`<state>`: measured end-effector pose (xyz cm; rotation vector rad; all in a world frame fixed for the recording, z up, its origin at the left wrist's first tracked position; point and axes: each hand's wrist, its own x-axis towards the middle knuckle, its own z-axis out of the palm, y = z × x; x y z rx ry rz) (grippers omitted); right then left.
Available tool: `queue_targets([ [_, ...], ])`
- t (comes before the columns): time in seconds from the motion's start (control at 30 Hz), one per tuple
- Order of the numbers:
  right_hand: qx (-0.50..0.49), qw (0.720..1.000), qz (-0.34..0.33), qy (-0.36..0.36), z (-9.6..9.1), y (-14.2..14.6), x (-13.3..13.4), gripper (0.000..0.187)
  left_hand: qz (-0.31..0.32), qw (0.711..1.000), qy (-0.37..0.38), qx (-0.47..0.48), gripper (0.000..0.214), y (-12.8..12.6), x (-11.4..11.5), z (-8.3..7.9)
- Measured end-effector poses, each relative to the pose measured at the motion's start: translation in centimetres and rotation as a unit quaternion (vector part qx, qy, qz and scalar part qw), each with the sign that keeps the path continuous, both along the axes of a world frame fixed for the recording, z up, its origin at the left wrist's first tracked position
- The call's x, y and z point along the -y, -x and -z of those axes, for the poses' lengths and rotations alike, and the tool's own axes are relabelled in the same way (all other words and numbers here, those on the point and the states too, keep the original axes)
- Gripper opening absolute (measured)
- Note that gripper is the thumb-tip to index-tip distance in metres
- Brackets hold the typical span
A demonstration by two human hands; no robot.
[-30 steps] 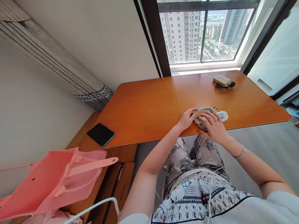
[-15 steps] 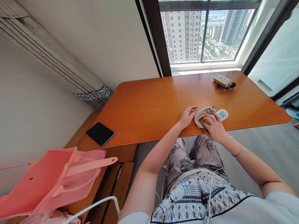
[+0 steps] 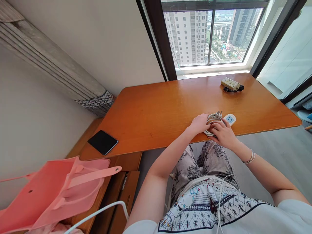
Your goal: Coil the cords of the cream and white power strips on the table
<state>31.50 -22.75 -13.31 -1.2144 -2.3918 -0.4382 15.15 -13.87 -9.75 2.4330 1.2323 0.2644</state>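
Observation:
A small white power strip (image 3: 230,119) with blue-marked sockets lies near the table's front edge. Its white cord (image 3: 208,133) is wound into a coil beside it, with the plug (image 3: 218,114) at the top of the coil. My left hand (image 3: 200,123) is closed on the coil's left side, its fingertips partly hidden by the cord. Over the coil's right side and the near end of the strip rests my right hand (image 3: 222,132), fingers bent round the cord. What lies under the right palm is hidden.
A beige power strip (image 3: 230,84) with a black cord sits at the table's back right. A black tablet (image 3: 103,142) lies at the left end of the wooden table (image 3: 151,110). Left of me is an open pink bag (image 3: 56,185); a window stands beyond the table.
My left hand has moved right and closed from beside the coil onto it. The right hand stays about where it was. The view has shifted slightly.

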Motion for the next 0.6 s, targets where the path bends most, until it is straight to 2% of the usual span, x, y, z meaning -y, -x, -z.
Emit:
queue_targets([
  [0.1,-0.003,1.0,-0.013,-0.016,0.3,-0.2,-0.2,0.027,-0.001,0.995,-0.031,-0.091,0.037,-0.4,0.3,-0.6],
  [0.27,0.014,0.997,-0.048,-0.056,0.4,-1.0,-0.5,0.034,-0.014,0.985,-0.034,-0.171,0.034,-1.8,0.8,-1.3],
  [0.47,0.032,0.99,-0.109,-0.079,0.4,-2.3,-1.2,0.033,0.005,0.983,-0.027,-0.181,0.035,-2.8,1.4,-1.6],
  [0.6,0.02,0.984,-0.152,-0.095,0.5,-2.9,-1.7,0.033,0.014,0.984,-0.032,-0.175,0.036,-2.7,1.3,-1.0],
])
